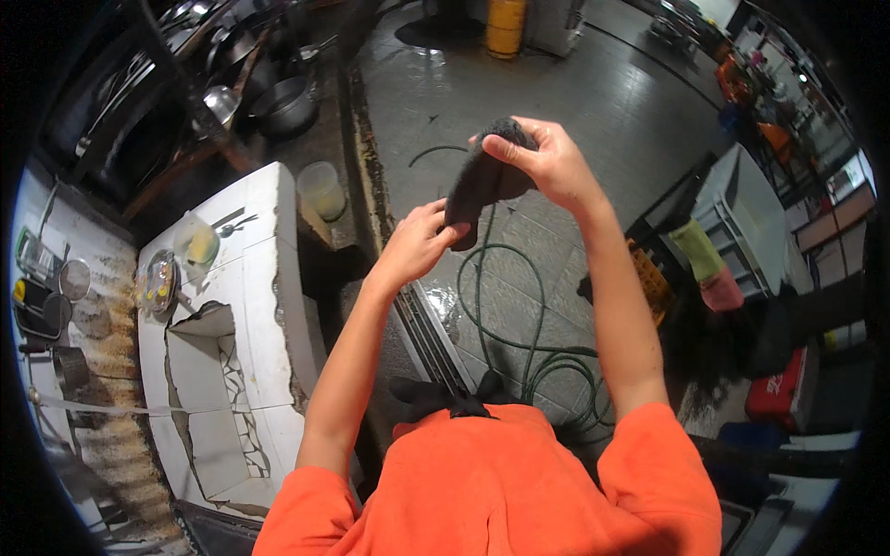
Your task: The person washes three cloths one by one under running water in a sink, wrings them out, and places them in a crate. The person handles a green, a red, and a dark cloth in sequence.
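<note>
Both my hands hold a dark grey, bent item in front of me, above the floor. It looks like soft cloth or foam, though I cannot tell exactly what it is. My right hand grips its upper end, thumb on the near face. Lower down, my left hand pinches the other end between thumb and fingers. Beneath it, a green hose lies in loops on the wet tiled floor. A metal-edged floor channel runs along the floor by my left forearm.
On my left is a white tiled counter with a sunken basin. A plastic container stands on it. Beyond are a clear tub and a metal pot. Rightward are a white shelf unit and a red box.
</note>
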Tool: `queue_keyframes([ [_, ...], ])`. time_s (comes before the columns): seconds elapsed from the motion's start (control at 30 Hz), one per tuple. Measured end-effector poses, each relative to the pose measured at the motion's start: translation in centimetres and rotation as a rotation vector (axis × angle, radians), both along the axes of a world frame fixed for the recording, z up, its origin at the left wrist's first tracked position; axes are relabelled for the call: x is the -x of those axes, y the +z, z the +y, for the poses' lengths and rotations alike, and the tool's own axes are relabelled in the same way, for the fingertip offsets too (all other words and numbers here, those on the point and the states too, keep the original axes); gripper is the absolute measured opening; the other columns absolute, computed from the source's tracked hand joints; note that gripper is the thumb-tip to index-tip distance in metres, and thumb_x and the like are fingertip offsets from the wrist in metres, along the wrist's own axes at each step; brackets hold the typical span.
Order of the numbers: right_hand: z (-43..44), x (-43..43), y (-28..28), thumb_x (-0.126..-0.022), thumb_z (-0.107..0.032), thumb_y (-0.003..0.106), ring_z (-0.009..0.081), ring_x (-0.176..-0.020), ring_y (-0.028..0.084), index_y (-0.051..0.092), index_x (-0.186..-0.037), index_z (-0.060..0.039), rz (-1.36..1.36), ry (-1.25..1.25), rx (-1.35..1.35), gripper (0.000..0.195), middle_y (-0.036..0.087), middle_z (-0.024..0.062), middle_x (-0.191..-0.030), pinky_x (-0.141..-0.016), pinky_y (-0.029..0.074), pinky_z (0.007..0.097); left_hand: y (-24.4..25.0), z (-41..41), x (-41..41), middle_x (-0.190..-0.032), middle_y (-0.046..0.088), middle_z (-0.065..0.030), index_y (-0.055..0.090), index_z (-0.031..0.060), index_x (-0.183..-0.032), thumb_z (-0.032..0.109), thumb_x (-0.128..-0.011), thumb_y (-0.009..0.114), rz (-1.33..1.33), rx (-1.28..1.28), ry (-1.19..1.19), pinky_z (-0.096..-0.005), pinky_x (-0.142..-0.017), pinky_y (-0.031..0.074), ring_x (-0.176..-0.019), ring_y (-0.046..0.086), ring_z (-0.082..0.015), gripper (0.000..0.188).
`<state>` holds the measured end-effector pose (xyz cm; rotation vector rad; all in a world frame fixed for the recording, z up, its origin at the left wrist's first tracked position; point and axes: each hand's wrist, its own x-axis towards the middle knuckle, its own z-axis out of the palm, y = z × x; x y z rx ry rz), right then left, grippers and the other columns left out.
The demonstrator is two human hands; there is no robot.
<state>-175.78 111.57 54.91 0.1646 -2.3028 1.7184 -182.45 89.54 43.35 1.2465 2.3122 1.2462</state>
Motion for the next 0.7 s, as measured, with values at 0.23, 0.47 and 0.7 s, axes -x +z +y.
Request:
queue_keyframes([
  [0.23, 9.5, -7.3, 7.0, -0.087, -0.030, 0.081, 0.0091, -0.087, 0.065, 0.071, -0.107, -0.0026, -0.072, -0.095, -0.417, 0.035, 0.071, 0.0018, -0.094, -0.081, 0.053, 0.0258, 4.5, 7.2, -2.6, -0.104, 0.071, -0.0229, 0.062, -0.0015, -0.121, 0.033, -0.104, 0.050, 0.048, 0.104, 0.017, -0.0420, -0.088, 0.048, -0.099, 0.067, -0.0387, 0.040],
  [0.47, 17.7, -11.6, 9.6, -0.083, -0.041, 0.082, 0.0035, -0.079, 0.059, 0.065, -0.126, -0.0103, -0.142, -0.343, -0.520, 0.056, 0.069, -0.0009, -0.094, -0.051, 0.035, 0.0222, 3.5, 13.0, 0.7, -0.097, 0.069, 0.0027, 0.070, 0.0055, -0.107, 0.033, -0.103, 0.060, -0.582, -0.324, -0.173, -0.0206, -0.075, 0.047, -0.084, 0.061, -0.0046, 0.030],
  [0.7, 21.5, -14.3, 11.4, -0.093, -0.042, 0.071, 0.0019, -0.078, 0.059, 0.073, -0.116, -0.0150, -0.060, -0.368, -0.296, 0.035, 0.069, -0.0064, -0.097, -0.053, 0.035, 0.0208, 7.5, 18.5, -4.1, -0.099, 0.070, 0.0000, 0.069, 0.0067, -0.112, 0.035, -0.103, 0.058, -0.946, -0.409, -0.232, -0.0230, -0.067, 0.050, -0.082, 0.064, -0.0070, 0.031],
])
